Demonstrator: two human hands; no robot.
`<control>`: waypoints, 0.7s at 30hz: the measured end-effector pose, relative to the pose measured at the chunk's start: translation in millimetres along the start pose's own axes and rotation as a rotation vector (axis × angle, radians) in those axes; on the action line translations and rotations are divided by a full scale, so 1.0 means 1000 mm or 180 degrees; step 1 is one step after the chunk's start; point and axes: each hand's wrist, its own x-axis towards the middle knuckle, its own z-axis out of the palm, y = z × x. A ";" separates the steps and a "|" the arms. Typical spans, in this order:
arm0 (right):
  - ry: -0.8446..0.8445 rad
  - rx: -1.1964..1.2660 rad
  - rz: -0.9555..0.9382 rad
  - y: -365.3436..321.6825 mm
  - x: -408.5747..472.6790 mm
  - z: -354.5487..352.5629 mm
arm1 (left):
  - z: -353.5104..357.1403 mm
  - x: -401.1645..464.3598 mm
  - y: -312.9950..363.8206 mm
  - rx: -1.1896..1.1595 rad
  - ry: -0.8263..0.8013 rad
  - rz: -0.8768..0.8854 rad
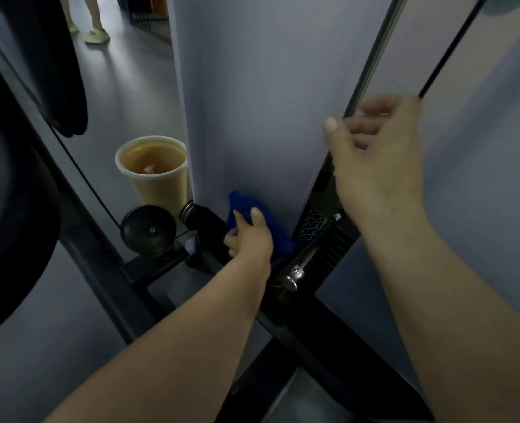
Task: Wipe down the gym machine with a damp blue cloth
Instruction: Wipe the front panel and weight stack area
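With the blue cloth [254, 221] gripped by the left hand [248, 236] and the right hand [377, 160] loosely uncurled, the cloth could be snagged on the selector pin [292, 277].

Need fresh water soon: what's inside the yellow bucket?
The yellow bucket holds a blurred pale orange-tipped object; water isn't discernible. The grey panel covers its right edge.

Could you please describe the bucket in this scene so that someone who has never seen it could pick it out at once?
Start at the tall pale grey panel of the gym machine and follow its left edge down to the floor. The bucket stands there, partly hidden behind that edge, just above a black round pulley wheel. It is the only pale yellow, open-topped thing among grey and black parts.
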 end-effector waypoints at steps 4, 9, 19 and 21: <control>-0.0092 -0.0064 0.0025 0.000 0.007 0.003 | -0.010 -0.003 -0.010 -0.0573 -0.0324 -0.0470; -0.0016 -0.0126 -0.0014 0.011 0.013 0.013 | -0.004 -0.009 -0.023 -0.0549 -0.0519 0.0235; -0.0061 0.0157 -0.0074 0.027 0.007 0.025 | -0.001 0.001 -0.024 -0.0844 -0.0669 0.0271; -0.0088 0.0181 -0.0057 0.029 0.006 0.027 | -0.006 0.013 -0.033 -0.1150 -0.0688 -0.0053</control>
